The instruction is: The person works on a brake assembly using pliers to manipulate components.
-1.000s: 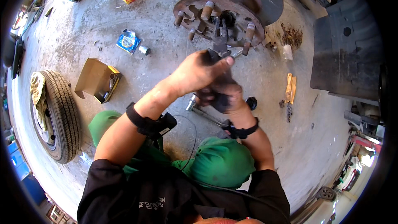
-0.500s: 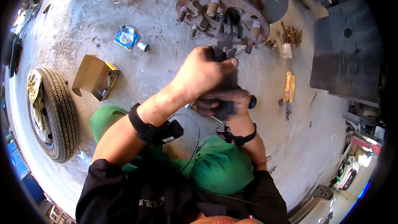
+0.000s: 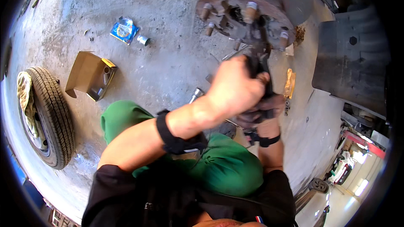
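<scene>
Grey concrete flr is showing; your L hand & R hand are gripping dark metal pliers by rusty round hub's near edge.

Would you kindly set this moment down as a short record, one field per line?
Left hand: closed around a dark plier-like tool
Right hand: on the same tool, nearer the person
Tool tip: at the face of the studded hub; exact contact blurred
Floor, left: tire with a cloth draped on it; open cardboard box holding metal parts
Beyond the box: blue packet beside a small metal cylinder
</scene>
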{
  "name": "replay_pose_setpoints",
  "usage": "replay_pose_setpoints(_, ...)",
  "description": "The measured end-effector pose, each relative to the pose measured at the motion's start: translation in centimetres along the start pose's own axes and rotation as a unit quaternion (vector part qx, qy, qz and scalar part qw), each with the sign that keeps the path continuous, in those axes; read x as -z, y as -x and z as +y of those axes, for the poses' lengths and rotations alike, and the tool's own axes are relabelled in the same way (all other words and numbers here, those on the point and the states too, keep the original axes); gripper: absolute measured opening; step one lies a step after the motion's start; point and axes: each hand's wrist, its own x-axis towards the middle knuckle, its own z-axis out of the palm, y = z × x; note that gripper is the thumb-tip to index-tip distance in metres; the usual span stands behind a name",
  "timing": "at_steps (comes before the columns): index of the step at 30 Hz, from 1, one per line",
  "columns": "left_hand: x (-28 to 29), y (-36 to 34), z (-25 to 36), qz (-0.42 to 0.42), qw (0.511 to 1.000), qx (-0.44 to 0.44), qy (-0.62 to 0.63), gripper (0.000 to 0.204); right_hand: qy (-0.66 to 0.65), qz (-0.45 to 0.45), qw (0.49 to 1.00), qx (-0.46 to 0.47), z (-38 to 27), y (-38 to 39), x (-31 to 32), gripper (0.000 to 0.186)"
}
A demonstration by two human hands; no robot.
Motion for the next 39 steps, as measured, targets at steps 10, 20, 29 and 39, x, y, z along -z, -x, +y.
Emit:
replay_pose_setpoints(10,2.8,-0.3,2.1,-0.072,0.996,0.031,-0.046,0.025,-0.118,-0.004,0.993,-0.006,2.3,-2.4,-3.4,0.017)
replay_pose_setpoints(20,4.7,0.0,3.4,-0.124,0.985,0.094,0.068,0.024,-0.112,0.044,0.992,0.036,1.4,-2.8,-8.0,0.017)
replay_pose_setpoints(29,-1.7,-0.6,-0.4,-0.028,0.996,0.003,0.089,0.020,-0.091,-0.041,0.988,-0.118,-2.9,1.9,-1.9,0.025)
replay_pose_setpoints(39,3.3,0.4,-0.4,-0.055,0.997,0.024,-0.041,0.028,0.211,0.021,0.977,0.021,1.7,-2.4,2.0,0.048)
